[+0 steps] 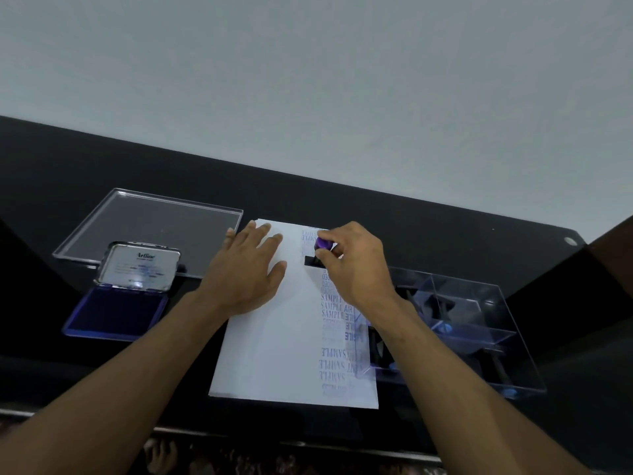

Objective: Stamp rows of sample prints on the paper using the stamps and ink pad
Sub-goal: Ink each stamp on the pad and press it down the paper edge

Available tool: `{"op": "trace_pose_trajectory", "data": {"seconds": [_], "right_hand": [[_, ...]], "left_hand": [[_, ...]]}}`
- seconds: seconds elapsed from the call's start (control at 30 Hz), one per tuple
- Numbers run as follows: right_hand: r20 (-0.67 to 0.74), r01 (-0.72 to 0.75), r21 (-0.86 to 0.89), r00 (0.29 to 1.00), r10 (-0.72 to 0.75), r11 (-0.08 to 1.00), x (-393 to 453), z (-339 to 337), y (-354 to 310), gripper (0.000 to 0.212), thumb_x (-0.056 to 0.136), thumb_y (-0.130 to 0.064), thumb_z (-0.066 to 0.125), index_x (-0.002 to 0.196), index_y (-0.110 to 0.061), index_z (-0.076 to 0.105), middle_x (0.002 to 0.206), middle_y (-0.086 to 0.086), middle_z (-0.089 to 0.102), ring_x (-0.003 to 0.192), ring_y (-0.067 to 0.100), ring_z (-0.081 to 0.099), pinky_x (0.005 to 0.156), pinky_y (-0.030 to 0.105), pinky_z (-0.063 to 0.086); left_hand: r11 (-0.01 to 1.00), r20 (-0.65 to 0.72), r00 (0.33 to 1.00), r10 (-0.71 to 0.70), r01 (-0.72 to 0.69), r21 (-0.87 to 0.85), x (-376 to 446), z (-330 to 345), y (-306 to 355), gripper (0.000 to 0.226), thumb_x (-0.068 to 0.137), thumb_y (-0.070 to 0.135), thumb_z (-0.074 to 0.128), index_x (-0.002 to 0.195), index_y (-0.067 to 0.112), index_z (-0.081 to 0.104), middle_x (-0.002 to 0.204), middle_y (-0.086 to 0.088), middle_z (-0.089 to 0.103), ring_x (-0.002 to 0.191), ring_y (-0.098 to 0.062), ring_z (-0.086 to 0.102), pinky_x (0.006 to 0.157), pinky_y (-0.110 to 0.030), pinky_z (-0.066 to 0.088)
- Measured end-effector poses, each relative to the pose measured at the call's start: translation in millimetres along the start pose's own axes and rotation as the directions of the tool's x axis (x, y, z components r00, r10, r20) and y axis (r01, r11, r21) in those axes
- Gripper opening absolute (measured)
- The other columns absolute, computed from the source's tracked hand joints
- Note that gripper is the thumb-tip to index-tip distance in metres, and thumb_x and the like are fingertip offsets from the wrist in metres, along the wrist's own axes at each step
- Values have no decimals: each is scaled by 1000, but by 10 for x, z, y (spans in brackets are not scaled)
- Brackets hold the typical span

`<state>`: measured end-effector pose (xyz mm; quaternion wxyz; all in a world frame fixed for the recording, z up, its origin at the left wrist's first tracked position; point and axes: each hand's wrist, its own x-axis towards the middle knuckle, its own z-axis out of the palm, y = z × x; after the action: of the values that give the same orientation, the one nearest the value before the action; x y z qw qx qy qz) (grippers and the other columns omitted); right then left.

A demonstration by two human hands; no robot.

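While we look from the left side of the black table [411, 214], we first see a flat clear acrylic tray [161, 221] lying near the far edge. Just in front of it stands the blue ink pad in a metal case [116, 313], with its silver lid [140, 269] raised and leaning back against the tray. Next comes our left hand [246, 269], which lies flat with spread fingers on the upper left part of the white sheet of paper [274, 354] and presses it down. The paper rests in the middle of the table, and along its right side we see a column of blue SAMPLE prints [334, 306], some upright and some turned over. At the top of this column our right hand [356, 265] pinches the purple knob of a stamp with a black base [320, 250], and the base touches the paper. Further to the right, a clear plastic box with compartments [479, 323] holds more dark stamps with blue knobs [445, 327]; its left wall overlaps the paper edge.
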<state>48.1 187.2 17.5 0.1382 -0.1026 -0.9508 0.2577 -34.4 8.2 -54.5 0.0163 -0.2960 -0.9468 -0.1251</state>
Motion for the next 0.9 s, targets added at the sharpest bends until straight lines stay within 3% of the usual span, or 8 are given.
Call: {"op": "trace_pose_trajectory", "data": {"seconds": [0.13,0.37,0.9], "right_hand": [[5,21,-15,1000,-21,1000,88,71,-1,30,92,-24,68,121,-18,68,115,-1,61,95,13,61,90,26,53],[30,37,-65,999,-35,997,163,131,8,31,93,-26,65,123,-19,67,118,-1,60,92,7,53,84,14,41],[78,3,-85,997,4,996,183,159,-31,36,93,-26,65,127,-15,64,122,2,60,101,16,60,88,19,45]], "left_hand": [[999,23,1000,-2,1,37,108,22,-34,73,92,59,16,155,26,30,166,-2,20,155,-26,10,124,-57,6],[996,30,999,11,-14,91,107,90,-70,72,93,61,14,156,28,29,166,-1,20,155,-25,12,123,-60,8],[996,18,1000,10,-12,90,95,104,-65,74,93,62,11,157,28,27,167,-1,18,155,-24,12,123,-58,6]]}}
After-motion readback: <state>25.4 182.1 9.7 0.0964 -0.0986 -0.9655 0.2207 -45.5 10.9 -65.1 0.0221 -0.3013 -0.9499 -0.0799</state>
